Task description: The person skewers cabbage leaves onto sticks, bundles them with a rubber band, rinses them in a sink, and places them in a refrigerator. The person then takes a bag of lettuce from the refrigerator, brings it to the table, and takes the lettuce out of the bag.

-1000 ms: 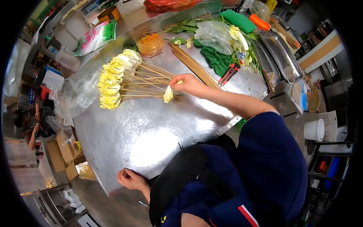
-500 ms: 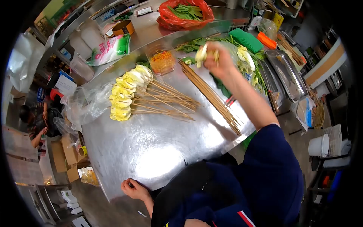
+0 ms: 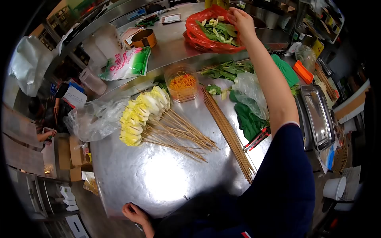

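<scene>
My right hand [image 3: 241, 22] is at the rim of a red plastic bag [image 3: 194, 39] on the back shelf, its fingers apart with nothing visible in them. Green leaves and pale yellow cabbage bits [image 3: 214, 23] lie in the bag. Near the table's front left edge is my left hand [image 3: 135, 214], fingers curled; what they hold, if anything, is hidden. Skewered yellow cabbage leaves [image 3: 137, 113] lie in a row on the metal table [image 3: 123, 170], their sticks pointing right. A bundle of bare bamboo skewers [image 3: 228, 133] lies to their right.
A clear tub of orange shreds [image 3: 182, 85] stands behind the skewers. A red cutter [image 3: 257, 139], green cloth [image 3: 248, 119] and clear plastic bag [image 3: 251, 91] lie at the right. Beyond them is a metal tray [image 3: 317, 115]. Another person [image 3: 49, 115] is far left.
My right hand has moved up and back from the table to the red bag. The cabbage bits it held are out of it, and pale bits now show on the greens.
</scene>
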### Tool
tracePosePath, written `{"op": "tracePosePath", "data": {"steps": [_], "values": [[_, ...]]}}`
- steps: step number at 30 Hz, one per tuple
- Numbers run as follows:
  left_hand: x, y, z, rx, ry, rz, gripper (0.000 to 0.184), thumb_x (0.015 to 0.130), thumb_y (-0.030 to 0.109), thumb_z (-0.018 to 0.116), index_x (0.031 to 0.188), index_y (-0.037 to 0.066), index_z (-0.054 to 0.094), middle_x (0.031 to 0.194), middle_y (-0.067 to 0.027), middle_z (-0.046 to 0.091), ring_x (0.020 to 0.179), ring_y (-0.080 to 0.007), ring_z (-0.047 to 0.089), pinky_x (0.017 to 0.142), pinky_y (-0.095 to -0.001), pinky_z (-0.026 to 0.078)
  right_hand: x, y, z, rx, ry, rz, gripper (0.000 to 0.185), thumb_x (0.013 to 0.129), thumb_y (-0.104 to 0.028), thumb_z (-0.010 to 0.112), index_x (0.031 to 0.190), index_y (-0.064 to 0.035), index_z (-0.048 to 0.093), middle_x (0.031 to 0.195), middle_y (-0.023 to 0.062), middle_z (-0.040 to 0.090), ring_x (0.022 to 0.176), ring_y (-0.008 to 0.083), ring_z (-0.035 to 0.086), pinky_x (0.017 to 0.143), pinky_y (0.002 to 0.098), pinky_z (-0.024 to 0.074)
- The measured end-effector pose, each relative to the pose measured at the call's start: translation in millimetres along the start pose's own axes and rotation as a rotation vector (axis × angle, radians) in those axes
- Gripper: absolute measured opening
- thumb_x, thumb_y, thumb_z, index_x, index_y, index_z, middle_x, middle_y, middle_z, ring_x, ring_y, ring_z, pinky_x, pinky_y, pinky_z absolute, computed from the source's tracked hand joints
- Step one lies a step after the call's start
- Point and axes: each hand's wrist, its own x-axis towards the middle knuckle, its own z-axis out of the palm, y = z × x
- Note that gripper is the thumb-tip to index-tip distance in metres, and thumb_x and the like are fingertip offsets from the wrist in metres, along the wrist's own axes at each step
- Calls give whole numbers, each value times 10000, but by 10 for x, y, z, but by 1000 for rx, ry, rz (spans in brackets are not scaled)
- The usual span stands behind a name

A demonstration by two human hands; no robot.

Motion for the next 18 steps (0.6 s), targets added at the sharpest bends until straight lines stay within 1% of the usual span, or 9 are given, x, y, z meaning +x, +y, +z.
{"op": "tracePosePath", "data": {"steps": [1,3,5,7,9,11,13,15,18], "values": [[-8,-3,1,33,0,12,90,853,58,511,885,-27,509,956,-123,463,807,-223,480,707,-310,413,-139,-31,-29,92,-24,-38,357,898,-230,496,1197,-36,495,1081,116,579,998,182,565,776,296,466],[-18,60,35,-84,6,-31,103,853,55,513,913,-27,496,976,-114,459,835,-211,481,740,-313,417,-500,-120,7,104,-107,19,252,873,-110,469,1096,-34,560,915,84,618,764,131,612,691,239,483],[-28,171,123,-235,-27,-67,146,850,58,521,971,-19,489,1039,-105,450,921,-198,477,814,-313,413,-1120,-232,134,-37,-340,52,269,837,-76,480,1088,-18,556,926,81,622,804,139,612,719,250,487],[-1,555,249,-322,-123,-67,174,839,77,549,983,-11,508,1030,-102,491,883,-189,511,780,-297,435,-1709,-4,245,-141,-584,-1,347,837,-160,532,1142,4,515,1014,123,610,913,207,598,770,296,479],[56,953,397,-494,-349,-222,155,829,103,574,942,0,550,862,-53,561,743,-116,515,629,-245,440,-2225,-96,289,-494,-969,23,475,804,-253,575,1177,26,478,1103,182,563,1000,293,557,852,345,442],[79,1158,569,-538,-587,-226,152,815,104,601,919,-1,568,820,-59,589,677,-103,539,600,-214,445,-2794,346,284,-657,-1067,-41,599,778,-315,594,1232,33,418,1182,234,491,1098,342,478,930,371,377],[76,1544,616,-732,-816,-400,215,832,130,587,989,-15,563,874,-90,618,790,-147,597,636,-234,482,-3194,459,252,-614,-1083,83,627,786,-300,591,1262,42,370,1205,246,466,1143,344,434,961,374,344],[49,1727,771,-844,-901,-609,269,841,148,581,1041,-28,542,913,-104,614,831,-179,607,694,-268,506,-3340,511,315,-609,-1005,97,653,789,-288,592,1279,58,332,1212,259,452,1165,349,412,978,373,324],[71,1883,1104,-931,-919,-695,339,858,184,568,1093,-51,499,940,-125,600,872,-198,592,780,-304,502,-3603,600,337,-675,-818,54,708,787,-280,609,1285,100,279,1181,270,477,1140,343,449,963,356,345]]}}
